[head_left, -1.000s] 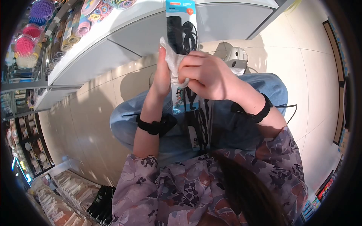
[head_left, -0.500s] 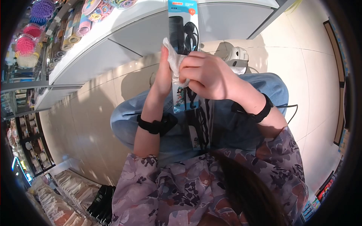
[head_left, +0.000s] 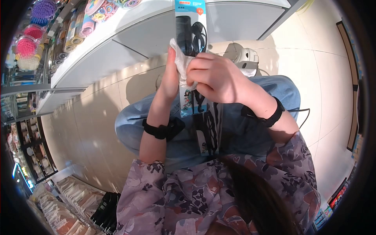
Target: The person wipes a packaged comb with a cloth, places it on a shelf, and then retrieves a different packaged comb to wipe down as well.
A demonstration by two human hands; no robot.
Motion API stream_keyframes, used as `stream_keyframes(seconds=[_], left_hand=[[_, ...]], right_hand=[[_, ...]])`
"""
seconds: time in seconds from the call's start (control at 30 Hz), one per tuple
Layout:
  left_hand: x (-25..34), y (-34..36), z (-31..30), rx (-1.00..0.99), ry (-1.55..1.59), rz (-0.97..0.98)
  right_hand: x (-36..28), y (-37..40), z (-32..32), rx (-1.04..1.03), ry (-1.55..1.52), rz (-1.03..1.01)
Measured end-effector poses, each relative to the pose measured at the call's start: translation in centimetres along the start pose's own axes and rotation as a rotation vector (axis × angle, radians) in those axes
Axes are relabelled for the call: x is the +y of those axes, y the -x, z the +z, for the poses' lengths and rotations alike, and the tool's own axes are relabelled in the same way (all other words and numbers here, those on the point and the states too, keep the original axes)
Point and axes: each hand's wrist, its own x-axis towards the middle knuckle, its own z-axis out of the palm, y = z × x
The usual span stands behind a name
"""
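Note:
In the head view, my right hand point(head_left: 221, 78) is closed, its bent fingers pinching a crumpled white cloth or tissue point(head_left: 181, 64). My left hand point(head_left: 170, 76) is turned edge-on at the cloth's left side, the thumb pointing up against it; its other fingers are hidden. Behind both hands is a blue-and-white comb package point(head_left: 190, 8) with a black comb point(head_left: 183, 33) and coiled black pieces inside. Below it, a second clear package point(head_left: 207, 133) with dark contents lies over my lap. Hands and cloth cover the middle of the upper package.
A white shelf unit point(head_left: 149, 29) stands ahead, with hair ties point(head_left: 105, 13) and colourful hairbrushes point(head_left: 27, 45) at upper left. Hanging packets point(head_left: 70, 196) are at lower left. My jeans-covered knees point(head_left: 133, 121) and a light shoe point(head_left: 244, 58) are on or above the tiled floor point(head_left: 313, 86).
The comb package has shifted very slightly. Both hands stay almost where they were, with the cloth between them.

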Motion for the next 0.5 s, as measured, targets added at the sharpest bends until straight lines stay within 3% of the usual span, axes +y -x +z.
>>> stream_keyframes(seconds=[0.5], left_hand=[[0.04, 0.02, 0.15, 0.002, -0.016, 0.007]], right_hand=[[0.04, 0.01, -0.05, -0.006, 0.031, -0.035]])
